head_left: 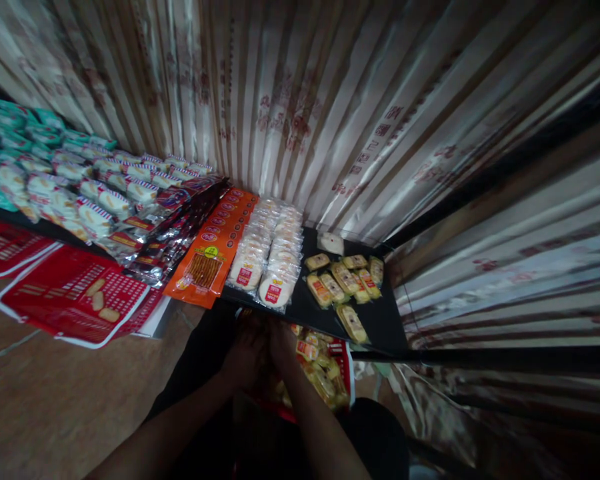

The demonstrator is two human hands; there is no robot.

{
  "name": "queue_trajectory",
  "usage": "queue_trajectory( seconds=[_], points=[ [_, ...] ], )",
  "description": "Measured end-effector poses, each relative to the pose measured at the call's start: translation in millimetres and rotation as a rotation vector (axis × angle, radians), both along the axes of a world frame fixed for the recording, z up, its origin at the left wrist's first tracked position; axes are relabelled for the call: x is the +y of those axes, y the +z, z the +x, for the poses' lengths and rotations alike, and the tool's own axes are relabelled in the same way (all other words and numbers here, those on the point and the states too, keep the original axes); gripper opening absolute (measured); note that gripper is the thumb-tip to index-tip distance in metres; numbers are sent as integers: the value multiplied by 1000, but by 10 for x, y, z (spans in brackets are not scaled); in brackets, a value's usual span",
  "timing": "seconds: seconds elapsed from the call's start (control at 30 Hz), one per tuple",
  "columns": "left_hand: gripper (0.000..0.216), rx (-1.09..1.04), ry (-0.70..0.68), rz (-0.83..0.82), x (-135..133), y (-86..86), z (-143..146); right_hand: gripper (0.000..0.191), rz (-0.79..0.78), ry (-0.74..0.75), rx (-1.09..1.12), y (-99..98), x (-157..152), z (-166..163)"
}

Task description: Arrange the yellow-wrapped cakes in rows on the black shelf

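Both hands reach down into a red basket [351,380] between the knees, under the front edge of a black shelf [325,320]. Yellow-wrapped snack packs [325,383] fill the basket's right side. My left hand [245,350] and my right hand [281,341] are close together over its left part. Shadow and blur hide their fingers, so whether they hold anything cannot be made out. On the shelf just beyond lie several loose yellow-wrapped cakes [347,277]. Two rows of round white crackers [275,290] in clear wrappers stand left of these.
An orange snack bag [213,247], dark red packets [180,220], white packets [95,213] and green packets [25,127] line the shelf leftward. Red shopping bags [75,290] hang or stand below. A patterned curtain [300,100] backs the shelf; black bars [505,360] frame the right.
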State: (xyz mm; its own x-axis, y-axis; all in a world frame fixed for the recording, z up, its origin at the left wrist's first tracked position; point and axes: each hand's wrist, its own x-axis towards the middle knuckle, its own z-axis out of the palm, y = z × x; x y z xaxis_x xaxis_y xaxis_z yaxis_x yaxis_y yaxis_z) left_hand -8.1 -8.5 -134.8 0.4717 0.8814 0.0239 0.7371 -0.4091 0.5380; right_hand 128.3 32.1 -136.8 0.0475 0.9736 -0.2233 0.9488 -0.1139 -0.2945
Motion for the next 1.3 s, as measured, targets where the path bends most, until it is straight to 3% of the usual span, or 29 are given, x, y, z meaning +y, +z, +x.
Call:
queue_trajectory(
  seconds=[0.2, 0.4, 0.53, 0.67, 0.8, 1.07, 1.2, 1.3],
  points=[
    [52, -72, 3, 8, 13, 47, -1, 34, 74, 24, 57, -48, -21, 95],
    [37, -115, 73, 82, -17, 95, 1, 28, 108, 204, -38, 240, -177, 226],
    [34, -164, 99, 80, -32, 97, 6, 25, 154, 149, -22, 384, -408, 386],
    [35, -258, 90, -51, -30, 110, 2, 23, 209, 168, 78, 454, -624, 497],
    [37, -380, 246, -168, -45, 169, -32, 27, 255, 150, 162, 482, -777, 537],
    [39, -650, 357, -392, -152, 253, 37, 28, 313, 62, 92, 589, -870, 631],
    [40, -919, 375, -601, -134, 304, 138, 31, 336, 164, 164, 684, -931, 624],
    [37, -1008, 438, -749, -130, 376, 167, 37, 341, 249, 231, 714, -1000, 585]
  ],
)
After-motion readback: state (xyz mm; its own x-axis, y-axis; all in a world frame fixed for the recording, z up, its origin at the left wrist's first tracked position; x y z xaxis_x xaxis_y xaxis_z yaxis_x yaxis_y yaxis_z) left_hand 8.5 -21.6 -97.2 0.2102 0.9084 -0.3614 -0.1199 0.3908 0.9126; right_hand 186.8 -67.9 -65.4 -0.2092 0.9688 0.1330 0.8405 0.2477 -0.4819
